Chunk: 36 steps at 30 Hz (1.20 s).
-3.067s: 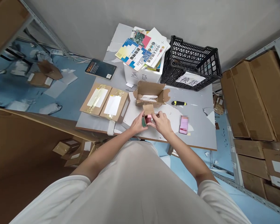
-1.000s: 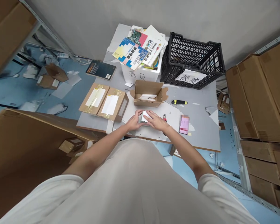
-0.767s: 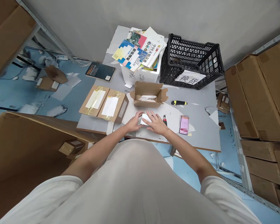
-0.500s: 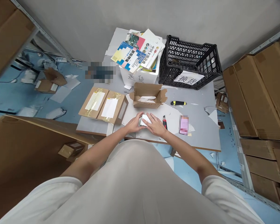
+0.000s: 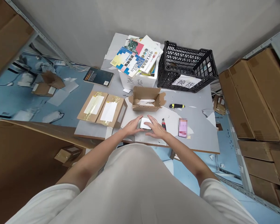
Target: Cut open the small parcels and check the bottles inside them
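A small white box (image 5: 145,123) is between my two hands near the front edge of the table (image 5: 200,124). My left hand (image 5: 133,125) grips its left side, and my right hand (image 5: 156,127) has its fingers on the right side and top. Just behind them stands an open cardboard box (image 5: 146,109) with white items inside. To the right of my right hand lies a red and black cutter (image 5: 163,124). Farther right are a yellow and black cutter (image 5: 176,106) and a phone (image 5: 183,127) with a pink screen.
Two taped cardboard boxes (image 5: 107,112) sit at the left, a dark book (image 5: 98,77) behind them. At the back are a white bin (image 5: 138,81) heaped with books and a black crate (image 5: 189,67). Shelves with cartons (image 5: 254,99) flank the table.
The view has shifted slightly. The white box now shows more plainly, with my fingers spread less over its top. The dark book is no longer pixelated.
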Each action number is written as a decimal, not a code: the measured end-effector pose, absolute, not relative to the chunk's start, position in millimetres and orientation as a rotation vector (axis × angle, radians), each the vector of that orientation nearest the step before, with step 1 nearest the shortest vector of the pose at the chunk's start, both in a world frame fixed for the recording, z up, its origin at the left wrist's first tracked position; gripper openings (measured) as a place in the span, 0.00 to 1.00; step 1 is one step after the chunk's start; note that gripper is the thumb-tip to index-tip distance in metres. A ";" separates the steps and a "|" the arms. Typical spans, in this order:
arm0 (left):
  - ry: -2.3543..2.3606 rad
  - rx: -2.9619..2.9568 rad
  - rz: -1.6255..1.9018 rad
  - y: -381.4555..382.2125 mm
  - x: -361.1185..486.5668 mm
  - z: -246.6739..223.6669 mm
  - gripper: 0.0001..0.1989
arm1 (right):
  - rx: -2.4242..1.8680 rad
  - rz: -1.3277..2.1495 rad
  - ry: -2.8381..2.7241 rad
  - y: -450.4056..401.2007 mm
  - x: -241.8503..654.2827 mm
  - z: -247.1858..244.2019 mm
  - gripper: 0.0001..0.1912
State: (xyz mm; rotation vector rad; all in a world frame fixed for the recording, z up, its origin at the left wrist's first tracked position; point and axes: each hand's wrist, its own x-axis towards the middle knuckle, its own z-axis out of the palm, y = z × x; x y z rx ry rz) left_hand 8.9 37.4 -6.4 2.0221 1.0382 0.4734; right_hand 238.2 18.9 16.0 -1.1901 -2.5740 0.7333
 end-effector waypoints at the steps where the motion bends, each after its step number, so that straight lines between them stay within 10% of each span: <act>1: 0.999 2.076 0.474 39.7 5.3 -1.1 0.47 | -1.168 0.734 -2.594 18.3 242.3 16.1 0.32; 9: 1.291 2.307 0.693 100.6 -2.4 32.1 0.21 | -1.204 0.784 -2.427 19.4 242.0 1.9 0.23; 17: 1.359 2.507 -0.009 121.8 11.4 12.0 0.25 | -1.202 0.667 -2.331 25.0 248.1 14.9 0.22; 28: 1.427 2.506 -0.044 114.2 8.4 -2.7 0.29 | -1.410 -0.243 -1.459 212.3 379.8 206.2 0.28; 36: 1.457 2.432 -0.002 103.2 9.9 4.8 0.28 | -2.096 -0.081 -1.283 381.2 329.0 125.6 0.22</act>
